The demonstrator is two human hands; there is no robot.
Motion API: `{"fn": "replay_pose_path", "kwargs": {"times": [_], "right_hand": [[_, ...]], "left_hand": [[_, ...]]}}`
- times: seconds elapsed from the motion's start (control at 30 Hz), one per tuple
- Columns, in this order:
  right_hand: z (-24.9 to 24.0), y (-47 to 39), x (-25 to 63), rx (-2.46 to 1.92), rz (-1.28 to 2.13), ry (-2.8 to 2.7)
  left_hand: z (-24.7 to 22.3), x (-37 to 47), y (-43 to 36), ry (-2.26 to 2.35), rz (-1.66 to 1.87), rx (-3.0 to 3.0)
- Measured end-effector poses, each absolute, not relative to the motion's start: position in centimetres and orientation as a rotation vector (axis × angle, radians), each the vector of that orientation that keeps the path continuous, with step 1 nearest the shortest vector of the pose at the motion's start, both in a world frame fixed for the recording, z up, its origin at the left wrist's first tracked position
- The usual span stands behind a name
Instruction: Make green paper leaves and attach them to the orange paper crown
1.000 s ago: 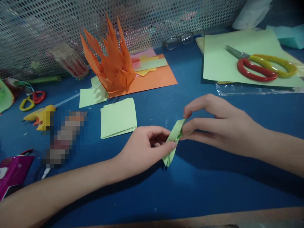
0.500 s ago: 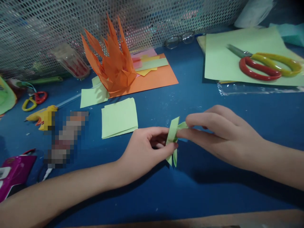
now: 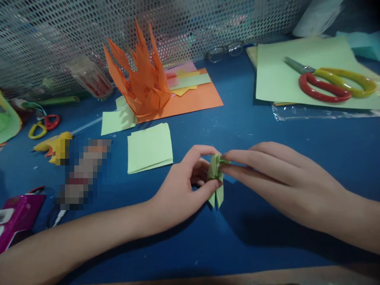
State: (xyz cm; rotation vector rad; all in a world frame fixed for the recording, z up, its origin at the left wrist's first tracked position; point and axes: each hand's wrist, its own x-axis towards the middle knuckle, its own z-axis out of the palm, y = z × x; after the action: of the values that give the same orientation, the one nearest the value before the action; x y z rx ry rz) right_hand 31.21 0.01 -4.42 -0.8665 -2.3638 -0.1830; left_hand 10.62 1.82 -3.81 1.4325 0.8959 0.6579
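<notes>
A small piece of folded green paper (image 3: 213, 171) is held between my two hands above the blue table (image 3: 190, 245). My left hand (image 3: 187, 180) is closed on it, thumb across the near side and index finger curled over the top. Two pointed ends hang below the thumb. From the right, my right hand (image 3: 277, 174) pinches a part of the same paper between thumb and index finger; their tips hide some of the folds. Beyond my left hand lies a stack of green paper squares (image 3: 150, 148).
An orange folded-paper piece with tall points (image 3: 145, 85) stands at the back on an orange sheet (image 3: 196, 97). Large scissors (image 3: 326, 83) rest on green sheets (image 3: 273, 75) at right. Left are a yellow glue gun (image 3: 56, 144), small scissors (image 3: 44, 126), and a purple object (image 3: 23, 215).
The upper strip of the green paper has folded down and the piece looks more compact. My left index finger has risen over its top, and my right fingers have straightened.
</notes>
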Motion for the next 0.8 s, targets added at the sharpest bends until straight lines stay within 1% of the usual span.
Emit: {"fn": "replay_pose_path", "kwargs": {"times": [0.27, 0.47, 0.67, 0.8], "right_hand": [[-3.2, 0.0, 30.4, -0.867, -0.274, -2.387], [-3.5, -0.4, 30.4, -1.018, -0.117, -2.257], [-3.9, -0.7, 30.4, -0.976, -0.424, -2.351], [-3.9, -0.8, 30.2, -0.993, -0.442, -2.343]], "left_hand": [[-3.8, 10.8, 2.3, 0.837, 0.602, 1.446], [-4.2, 10.7, 1.8, 0.787, 0.617, 1.616], [-4.7, 10.5, 1.5, 0.762, 0.7, 1.742], [-5.1, 10.3, 1.4, 0.718, 0.764, 1.833]]}}
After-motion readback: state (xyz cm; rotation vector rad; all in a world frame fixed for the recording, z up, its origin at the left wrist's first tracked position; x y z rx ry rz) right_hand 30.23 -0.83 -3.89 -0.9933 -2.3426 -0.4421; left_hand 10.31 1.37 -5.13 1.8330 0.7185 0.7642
